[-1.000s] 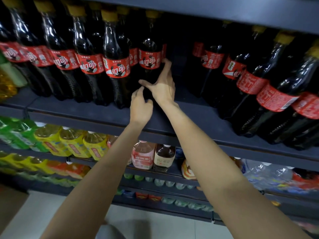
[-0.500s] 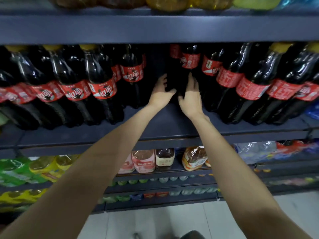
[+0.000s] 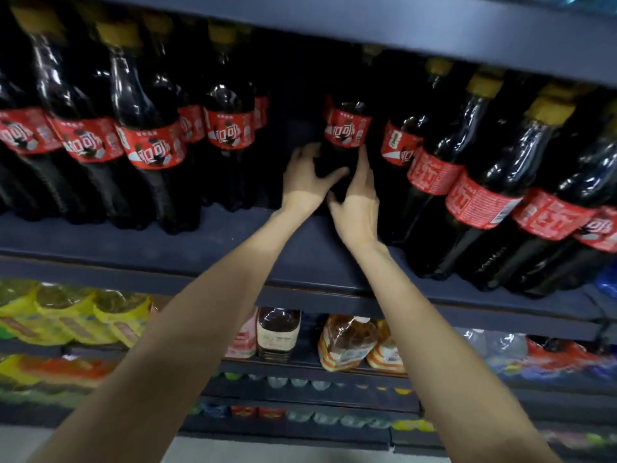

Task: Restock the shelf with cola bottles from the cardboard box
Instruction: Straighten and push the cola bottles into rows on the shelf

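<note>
A: Fingers first. My left hand (image 3: 305, 182) is curled round the left side of the cola bottle (image 3: 347, 128), thumb across its front; my right hand (image 3: 357, 198) has its fingers laid up the bottle's right side, thumb tucked low. Both grip it below the red label.

B: Where's the bottle?

A: Upright on the shelf (image 3: 233, 248), set back from the front edge, in the gap between the left row (image 3: 150, 135) and the right row (image 3: 484, 202).

B: Box?

A: Not in view.

B: How do I finish this well?

A: I'd say push it straight back, base flat, label facing out, and let go only once it stands steady. Watch the leaning right-hand neighbours; a nudge could tip one.
</note>
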### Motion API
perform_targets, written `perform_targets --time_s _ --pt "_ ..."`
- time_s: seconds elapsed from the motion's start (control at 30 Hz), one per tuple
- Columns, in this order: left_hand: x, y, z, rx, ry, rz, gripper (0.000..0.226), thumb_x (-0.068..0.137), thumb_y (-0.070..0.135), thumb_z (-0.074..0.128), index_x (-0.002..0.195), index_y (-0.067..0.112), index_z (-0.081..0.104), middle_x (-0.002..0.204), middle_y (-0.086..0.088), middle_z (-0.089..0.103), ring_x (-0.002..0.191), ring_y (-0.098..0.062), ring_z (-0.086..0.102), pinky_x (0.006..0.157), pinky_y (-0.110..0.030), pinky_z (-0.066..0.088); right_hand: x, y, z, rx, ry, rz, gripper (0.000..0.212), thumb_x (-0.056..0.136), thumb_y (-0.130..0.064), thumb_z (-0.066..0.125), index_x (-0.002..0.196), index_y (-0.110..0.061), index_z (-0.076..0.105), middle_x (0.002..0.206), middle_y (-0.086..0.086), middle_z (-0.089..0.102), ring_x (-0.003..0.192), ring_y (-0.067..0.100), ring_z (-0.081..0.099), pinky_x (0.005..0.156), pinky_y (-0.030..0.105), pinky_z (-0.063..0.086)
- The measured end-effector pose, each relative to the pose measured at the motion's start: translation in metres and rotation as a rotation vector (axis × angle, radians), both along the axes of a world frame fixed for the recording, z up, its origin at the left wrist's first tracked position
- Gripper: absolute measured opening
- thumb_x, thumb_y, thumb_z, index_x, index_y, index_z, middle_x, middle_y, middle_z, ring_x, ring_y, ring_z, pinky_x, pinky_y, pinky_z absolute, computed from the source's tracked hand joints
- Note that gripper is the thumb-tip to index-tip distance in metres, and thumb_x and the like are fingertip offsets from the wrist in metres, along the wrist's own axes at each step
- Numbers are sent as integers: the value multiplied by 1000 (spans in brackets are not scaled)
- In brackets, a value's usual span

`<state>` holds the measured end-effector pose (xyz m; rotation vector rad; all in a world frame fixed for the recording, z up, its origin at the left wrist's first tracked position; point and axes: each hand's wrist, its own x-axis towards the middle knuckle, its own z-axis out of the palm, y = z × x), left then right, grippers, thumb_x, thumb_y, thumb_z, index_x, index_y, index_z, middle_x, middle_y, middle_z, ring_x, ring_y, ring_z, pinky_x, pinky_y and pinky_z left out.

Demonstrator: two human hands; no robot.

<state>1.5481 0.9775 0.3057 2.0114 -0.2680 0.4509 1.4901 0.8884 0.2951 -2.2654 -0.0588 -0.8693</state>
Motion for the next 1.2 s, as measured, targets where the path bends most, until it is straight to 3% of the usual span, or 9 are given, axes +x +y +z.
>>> perform_targets --time_s 0.13,0.23,0.33,0.47,0.6,0.73,0.83,1.0,1.2 --pt "-11 18 -1 -143 -14 139 63 73 36 80 121 8 51 115 -8 59 102 -20 58 85 -32 50 14 16 6 87 47 104 87 80 -5 67 150 -18 16 147 10 37 126 27 47 96 38 43" --pt "-8 35 7 -112 44 77 58 83 28 70 133 7 48 125 -11 59 113 -23 56 95 -34 47 37 28 10 139 80 138 86 82 -9 66 150 -22 15 145 8 42 125 25 49 99 40 45" --pt "-19 48 0 135 -79 83 55 88 16 59 140 10 43 135 -13 53 121 -28 51 99 -37 44 56 38 10 158 79 134 86 83 -8 64 150 -18 12 147 12 39 127 29 47 101 42 43" --pt "-34 70 -19 647 -510 246 47 72 6 51 117 11 62 116 -11 63 107 -34 55 67 -38 52 78 48 11 89 78 136 83 87 -8 60 151 -12 8 147 18 35 127 33 46 98 39 40" --pt "-36 100 -24 891 -742 325 37 71 2 61 105 13 68 121 -8 63 114 -28 43 87 -39 35 94 61 16 76 115 128 84 89 -10 60 152 -13 4 147 19 33 125 35 46 98 42 40" --pt "-43 118 -23 819 -784 398 43 75 3 66 116 15 63 133 -10 53 117 -28 40 86 -40 38 98 67 22 101 166 126 86 90 -12 60 152 -16 1 149 16 32 125 34 47 97 44 42" --pt "-51 119 -17 620 -634 375 68 70 5 74 133 14 47 134 -8 32 114 -29 36 68 -40 51 94 60 24 -47 220 69 83 92 -24 59 151 -17 1 149 14 33 122 32 51 92 41 45" --pt "-57 115 -14 354 -470 368 82 74 6 74 141 18 28 137 -11 29 120 -30 43 57 -34 51 77 33 19 -106 -86 -157 46 91 -25 59 131 -7 45 126 13 50 110 27 54 81 41 51" --pt "-56 103 -18 398 -447 450 79 75 0 64 145 10 28 137 -13 29 114 -34 44 53 -30 50 95 28 19 84 36 -285 87 82 -27 71 147 -9 18 139 21 33 120 36 45 91 44 46"
